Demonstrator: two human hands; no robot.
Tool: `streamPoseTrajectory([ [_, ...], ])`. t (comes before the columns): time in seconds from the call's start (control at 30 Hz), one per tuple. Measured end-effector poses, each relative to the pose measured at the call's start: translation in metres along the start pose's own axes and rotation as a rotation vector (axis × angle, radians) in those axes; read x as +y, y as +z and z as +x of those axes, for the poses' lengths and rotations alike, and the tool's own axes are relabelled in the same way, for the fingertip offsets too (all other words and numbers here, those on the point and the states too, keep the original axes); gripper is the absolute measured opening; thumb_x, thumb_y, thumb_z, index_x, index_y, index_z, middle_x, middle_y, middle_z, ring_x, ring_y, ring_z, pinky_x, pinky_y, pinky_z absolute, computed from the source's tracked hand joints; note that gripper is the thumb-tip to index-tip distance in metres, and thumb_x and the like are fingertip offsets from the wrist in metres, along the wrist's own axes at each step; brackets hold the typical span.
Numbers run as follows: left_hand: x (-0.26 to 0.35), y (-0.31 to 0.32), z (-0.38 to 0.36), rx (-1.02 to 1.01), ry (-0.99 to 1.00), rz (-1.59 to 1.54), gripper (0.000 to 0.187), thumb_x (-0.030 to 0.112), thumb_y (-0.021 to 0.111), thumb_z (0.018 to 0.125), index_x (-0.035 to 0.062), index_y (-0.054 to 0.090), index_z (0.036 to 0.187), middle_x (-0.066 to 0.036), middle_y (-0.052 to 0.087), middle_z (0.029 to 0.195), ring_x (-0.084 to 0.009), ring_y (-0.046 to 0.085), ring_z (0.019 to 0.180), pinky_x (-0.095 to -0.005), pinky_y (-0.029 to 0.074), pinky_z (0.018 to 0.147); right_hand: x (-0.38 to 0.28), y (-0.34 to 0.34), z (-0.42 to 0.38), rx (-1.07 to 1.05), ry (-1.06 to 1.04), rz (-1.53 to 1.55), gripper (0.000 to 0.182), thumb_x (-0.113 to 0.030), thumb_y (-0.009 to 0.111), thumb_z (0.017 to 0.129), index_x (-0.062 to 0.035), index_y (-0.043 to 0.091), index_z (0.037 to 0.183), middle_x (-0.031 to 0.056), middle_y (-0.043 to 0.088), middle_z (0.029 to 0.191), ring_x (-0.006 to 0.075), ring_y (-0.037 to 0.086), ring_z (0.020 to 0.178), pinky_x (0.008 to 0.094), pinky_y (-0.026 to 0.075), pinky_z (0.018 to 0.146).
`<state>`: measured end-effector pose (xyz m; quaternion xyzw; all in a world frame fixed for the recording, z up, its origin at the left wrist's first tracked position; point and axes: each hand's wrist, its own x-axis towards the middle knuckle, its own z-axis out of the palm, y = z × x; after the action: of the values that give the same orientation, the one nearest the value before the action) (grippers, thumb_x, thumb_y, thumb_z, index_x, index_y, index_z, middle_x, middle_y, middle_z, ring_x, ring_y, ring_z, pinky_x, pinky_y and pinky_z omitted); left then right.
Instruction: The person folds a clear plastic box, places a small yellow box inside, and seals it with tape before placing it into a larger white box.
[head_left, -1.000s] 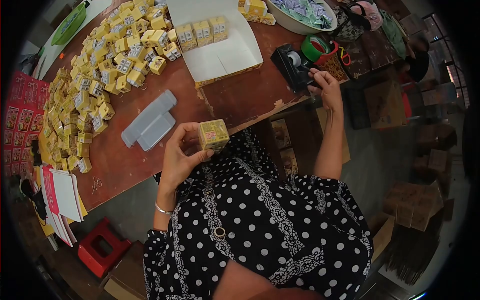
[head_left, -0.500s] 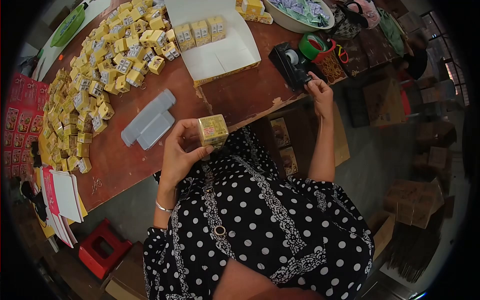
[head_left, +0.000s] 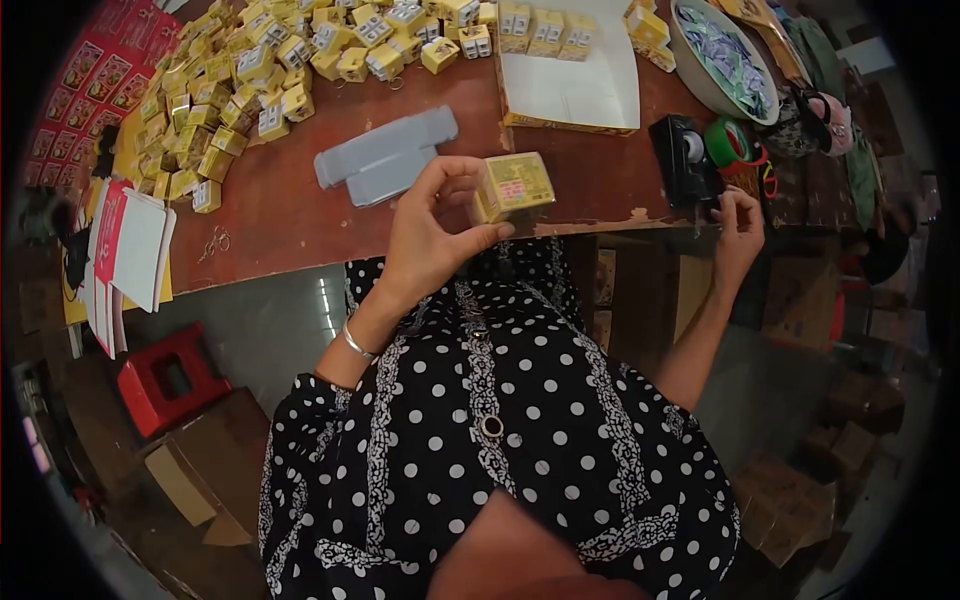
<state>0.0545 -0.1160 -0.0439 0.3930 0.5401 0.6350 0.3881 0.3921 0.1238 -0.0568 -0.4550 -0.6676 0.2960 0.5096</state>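
My left hand (head_left: pixel 435 225) is closed around a small yellow printed box (head_left: pixel 518 187), thumb below and fingers behind its left side, just over the table's front edge. My right hand (head_left: pixel 738 225) pinches at the front end of a black tape dispenser (head_left: pixel 683 165), seemingly on its clear tape, which hardly shows. A clear plastic folded sleeve (head_left: pixel 388 155) lies flat on the table beyond my left hand. Farther back, a white open carton (head_left: pixel 570 95) holds a row of similar small boxes (head_left: pixel 546 33).
A large heap of small yellow boxes (head_left: pixel 255 75) covers the table's (head_left: pixel 270 215) back left. Green tape (head_left: pixel 727 143) lies beside the dispenser, near a bowl (head_left: pixel 690 75) of small packets. White-and-pink sheets (head_left: pixel 135 240) overhang the left edge; a red stool (head_left: pixel 170 380) stands below.
The view has turned and shifted, so the table sits higher and farther right. My left hand still holds the box. My right hand has drawn slightly toward me from the dispenser's tip.
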Motion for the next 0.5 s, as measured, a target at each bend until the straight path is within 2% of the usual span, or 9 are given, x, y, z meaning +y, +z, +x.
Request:
streamPoseTrajectory([
  [0.03, 0.001, 0.001, -0.001, -0.001, -0.01, 0.004, 0.056, 0.006, 0.088, 0.074, 0.0028, 0.058, 0.121, -0.006, 0.066, 0.12, -0.0173, 0.063, 0.114, -0.0352, 0.05, 0.103, -0.026, 0.014, -0.008, -0.002, 0.01, 0.0, 0.01, -0.012, 0.066, 0.099, -0.0011, 0.065, 0.098, 0.0065, 0.068, 0.1, 0.0134, 0.063, 0.082, 0.0279, 0.052, 0.07],
  [0.1, 0.005, 0.006, 0.001, 0.028, 0.075, 0.11, 0.055, 0.007, 0.088, 0.074, 0.0029, 0.058, 0.121, -0.005, 0.066, 0.12, -0.0173, 0.063, 0.114, -0.0348, 0.051, 0.101, -0.078, 0.046, -0.028, -0.316, 0.028, 0.514, 0.01, -0.01, 0.062, 0.101, -0.0021, 0.063, 0.107, 0.0056, 0.064, 0.091, 0.0125, 0.06, 0.073, 0.0258, 0.05, 0.064],
  [0.17, 0.004, 0.009, 0.001, 0.051, 0.121, 0.177, 0.054, 0.007, 0.088, 0.074, 0.0029, 0.059, 0.12, -0.006, 0.065, 0.119, -0.0177, 0.063, 0.112, -0.035, 0.051, 0.1, -0.117, 0.081, -0.055, -0.481, 0.065, 0.66, 0.01, -0.006, 0.059, 0.102, -0.0016, 0.06, 0.111, 0.0056, 0.06, 0.082, 0.0115, 0.056, 0.065, 0.0248, 0.047, 0.059],
  [0.23, 0.004, 0.009, 0.001, 0.087, 0.17, 0.251, 0.053, 0.008, 0.088, 0.075, 0.0029, 0.059, 0.12, -0.006, 0.065, 0.118, -0.018, 0.063, 0.111, -0.0353, 0.052, 0.099, -0.135, 0.106, -0.08, -0.607, 0.155, 0.735, 0.01, -0.004, 0.057, 0.102, -0.0015, 0.061, 0.11, 0.0062, 0.061, 0.08, 0.0115, 0.058, 0.064, 0.0237, 0.048, 0.059],
  [0.3, 0.004, 0.007, -0.002, 0.093, 0.178, 0.311, 0.057, 0.008, 0.088, 0.076, 0.0021, 0.057, 0.124, -0.005, 0.063, 0.121, -0.0175, 0.062, 0.115, -0.0363, 0.049, 0.105, -0.142, 0.123, -0.091, -0.645, 0.188, 0.739, 0.01, -0.005, 0.059, 0.101, -0.0011, 0.061, 0.11, 0.0053, 0.063, 0.081, 0.0099, 0.059, 0.065, 0.0226, 0.049, 0.06],
  [0.37, 0.004, 0.006, -0.004, 0.104, 0.19, 0.339, 0.057, 0.007, 0.088, 0.076, 0.0018, 0.057, 0.123, -0.005, 0.063, 0.12, -0.0174, 0.062, 0.115, -0.0361, 0.05, 0.104, -0.139, 0.133, -0.098, -0.685, 0.242, 0.766, 0.012, -0.008, 0.061, 0.101, 0.0, 0.063, 0.111, 0.0041, 0.065, 0.082, 0.0077, 0.062, 0.067, 0.0206, 0.051, 0.06],
  [0.5, 0.002, 0.006, -0.003, 0.122, 0.239, 0.366, 0.057, 0.006, 0.088, 0.075, 0.0011, 0.057, 0.123, -0.005, 0.062, 0.118, -0.0175, 0.062, 0.114, -0.0354, 0.05, 0.104, -0.14, 0.137, -0.099, -0.676, 0.192, 0.673, 0.012, -0.008, 0.062, 0.101, 0.0, 0.064, 0.111, 0.0045, 0.066, 0.083, 0.0078, 0.062, 0.067, 0.0206, 0.051, 0.059],
])
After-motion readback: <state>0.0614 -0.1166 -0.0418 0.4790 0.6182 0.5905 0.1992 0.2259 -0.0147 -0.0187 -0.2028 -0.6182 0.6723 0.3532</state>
